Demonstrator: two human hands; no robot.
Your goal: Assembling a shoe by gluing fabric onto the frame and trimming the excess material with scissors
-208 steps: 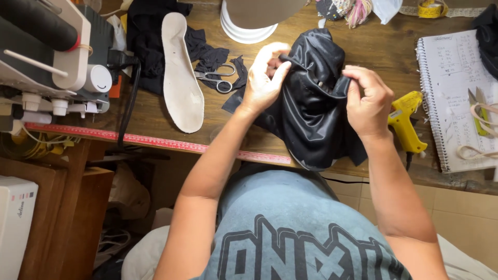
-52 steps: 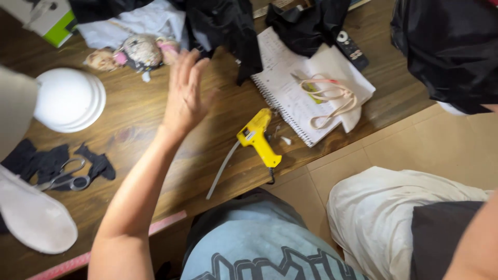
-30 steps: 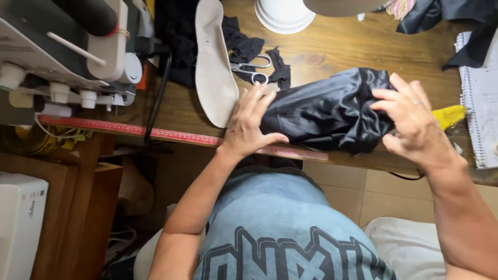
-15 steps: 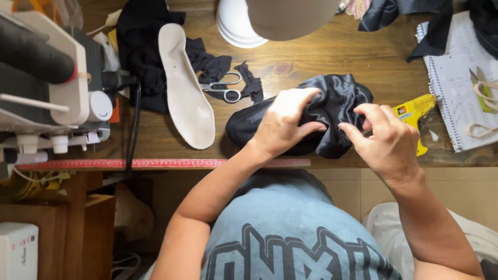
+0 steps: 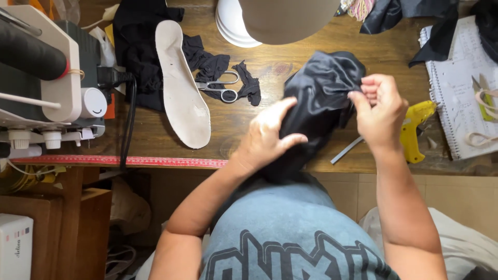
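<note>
Black fabric piece (image 5: 321, 98) is held above the near edge of the wooden counter (image 5: 290, 62), bunched, its long axis running from upper right down toward the person's body. Left hand (image 5: 267, 137) lies flat against its lower left flank, fingers spread. Right hand (image 5: 381, 111) pinches the upper right edge, fingers curled. Both hands touch it; the yellow glue gun (image 5: 415, 129) lies just right of the right hand.
</note>
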